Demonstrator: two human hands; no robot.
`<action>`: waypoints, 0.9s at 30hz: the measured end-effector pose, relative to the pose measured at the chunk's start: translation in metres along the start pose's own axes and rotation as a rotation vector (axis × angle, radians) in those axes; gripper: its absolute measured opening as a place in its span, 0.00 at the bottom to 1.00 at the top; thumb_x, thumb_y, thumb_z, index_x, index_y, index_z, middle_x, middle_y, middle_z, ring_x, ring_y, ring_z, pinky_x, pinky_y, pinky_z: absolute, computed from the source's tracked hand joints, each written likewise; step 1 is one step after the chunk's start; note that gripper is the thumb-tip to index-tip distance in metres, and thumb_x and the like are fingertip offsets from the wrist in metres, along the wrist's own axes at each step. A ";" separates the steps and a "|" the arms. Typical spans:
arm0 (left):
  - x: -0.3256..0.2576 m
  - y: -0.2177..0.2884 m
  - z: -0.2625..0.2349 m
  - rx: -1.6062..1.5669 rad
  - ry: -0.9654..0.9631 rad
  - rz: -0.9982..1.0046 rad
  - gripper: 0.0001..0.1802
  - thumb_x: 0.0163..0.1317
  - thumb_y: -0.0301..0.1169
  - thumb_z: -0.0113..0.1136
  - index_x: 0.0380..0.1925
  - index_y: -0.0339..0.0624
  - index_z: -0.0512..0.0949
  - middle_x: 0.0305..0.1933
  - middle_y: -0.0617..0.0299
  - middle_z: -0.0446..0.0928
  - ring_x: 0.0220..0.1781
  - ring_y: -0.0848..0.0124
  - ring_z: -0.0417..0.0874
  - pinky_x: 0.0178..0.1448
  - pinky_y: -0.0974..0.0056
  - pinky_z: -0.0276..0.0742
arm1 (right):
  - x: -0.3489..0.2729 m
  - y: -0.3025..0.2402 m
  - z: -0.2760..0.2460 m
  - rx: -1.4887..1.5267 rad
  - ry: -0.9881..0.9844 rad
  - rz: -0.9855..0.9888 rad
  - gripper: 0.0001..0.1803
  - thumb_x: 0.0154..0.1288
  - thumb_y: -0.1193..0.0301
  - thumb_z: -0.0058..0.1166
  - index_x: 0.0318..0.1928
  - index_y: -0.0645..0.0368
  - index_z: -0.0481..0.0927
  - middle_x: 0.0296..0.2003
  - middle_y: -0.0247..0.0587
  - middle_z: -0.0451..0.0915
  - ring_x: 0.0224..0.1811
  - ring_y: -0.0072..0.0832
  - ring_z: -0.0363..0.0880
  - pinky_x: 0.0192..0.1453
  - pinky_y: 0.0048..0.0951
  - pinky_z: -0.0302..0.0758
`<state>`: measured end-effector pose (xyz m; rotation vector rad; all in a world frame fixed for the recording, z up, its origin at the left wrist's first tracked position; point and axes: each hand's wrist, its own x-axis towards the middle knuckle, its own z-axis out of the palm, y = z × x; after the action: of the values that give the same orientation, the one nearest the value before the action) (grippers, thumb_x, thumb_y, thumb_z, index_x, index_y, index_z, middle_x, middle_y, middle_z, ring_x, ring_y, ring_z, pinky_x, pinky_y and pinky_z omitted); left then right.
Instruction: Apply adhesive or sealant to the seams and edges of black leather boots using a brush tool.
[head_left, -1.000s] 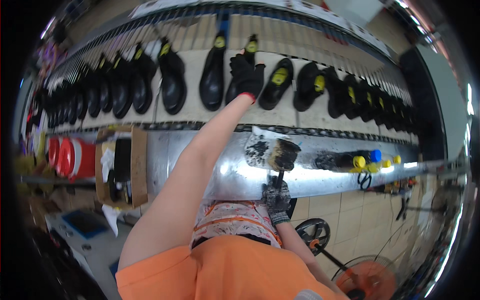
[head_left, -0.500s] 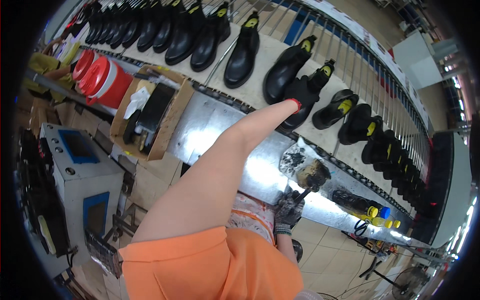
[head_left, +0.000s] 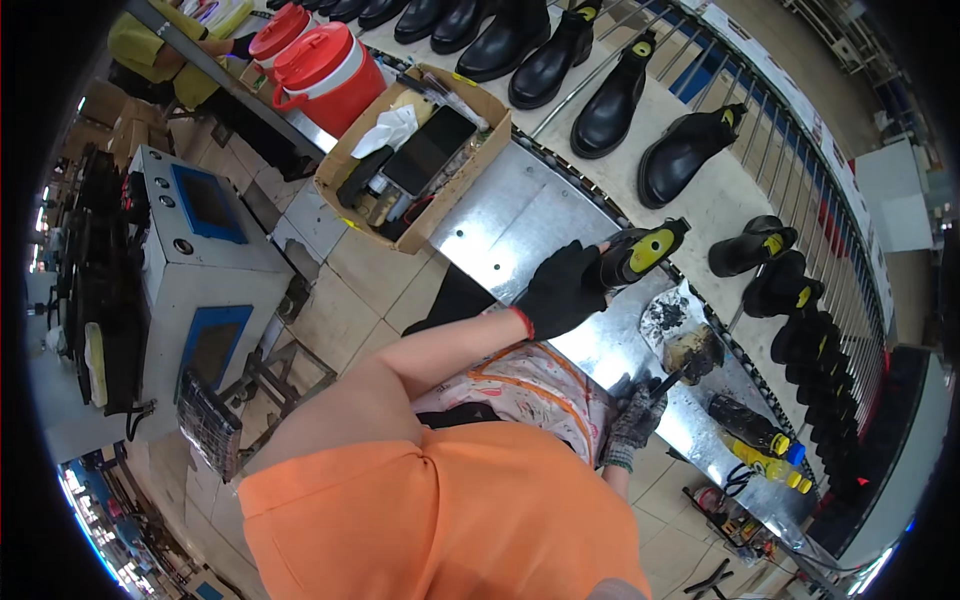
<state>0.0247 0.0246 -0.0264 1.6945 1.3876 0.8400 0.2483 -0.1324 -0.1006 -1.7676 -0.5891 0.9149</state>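
My left hand point(head_left: 562, 290), in a black glove with a red cuff, is closed on a black ankle boot point(head_left: 622, 262) above the metal ledge. The boot's opening faces up and shows a yellow-green insole; the glove hides part of the boot. My right hand point(head_left: 637, 415), in a stained grey knit glove, grips the dark handle of a brush point(head_left: 694, 352). The brush's blackened, tan head lies at a white sheet point(head_left: 662, 315) smeared with black. I cannot tell whether the head is a sponge or bristles.
Rows of black boots point(head_left: 610, 105) stand on the pale conveyor point(head_left: 560, 125) beyond the ledge. An open cardboard box point(head_left: 405, 235) of tools, red-lidded jugs point(head_left: 325, 80) and a person in a yellow-green top are at the left. Bottles point(head_left: 750, 425) lie at the right.
My left hand has lifted a boot off the conveyor and drawn it back towards me, over the metal ledge. My right hand keeps its hold on the brush. The view has shifted left.
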 end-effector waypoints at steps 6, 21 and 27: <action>0.035 -0.011 0.014 -0.595 -0.056 0.068 0.31 0.64 0.48 0.49 0.61 0.42 0.63 0.48 0.53 0.73 0.52 0.64 0.72 0.55 0.63 0.66 | -0.029 -0.038 -0.004 0.155 0.076 0.154 0.33 0.63 0.79 0.41 0.68 0.49 0.50 0.39 0.35 0.72 0.18 0.16 0.66 0.14 0.16 0.62; 0.132 0.022 0.020 -0.672 -0.610 -0.134 0.35 0.64 0.58 0.41 0.12 0.40 0.75 0.16 0.61 0.74 0.16 0.73 0.73 0.24 0.70 0.69 | -0.046 -0.083 0.008 0.387 -0.010 -0.108 0.33 0.64 0.67 0.48 0.67 0.51 0.51 0.36 0.41 0.75 0.14 0.21 0.72 0.11 0.18 0.66; 0.106 0.047 -0.026 -0.897 -0.701 0.662 0.50 0.50 0.76 0.25 0.11 0.37 0.75 0.20 0.59 0.75 0.29 0.64 0.75 0.50 0.61 0.68 | -0.039 -0.082 0.001 0.321 0.055 -0.042 0.28 0.64 0.74 0.43 0.63 0.52 0.55 0.34 0.40 0.76 0.14 0.22 0.74 0.11 0.20 0.69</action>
<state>0.0437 0.1277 0.0291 1.4492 -0.0841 0.8843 0.2265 -0.1309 -0.0122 -1.4813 -0.4163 0.8761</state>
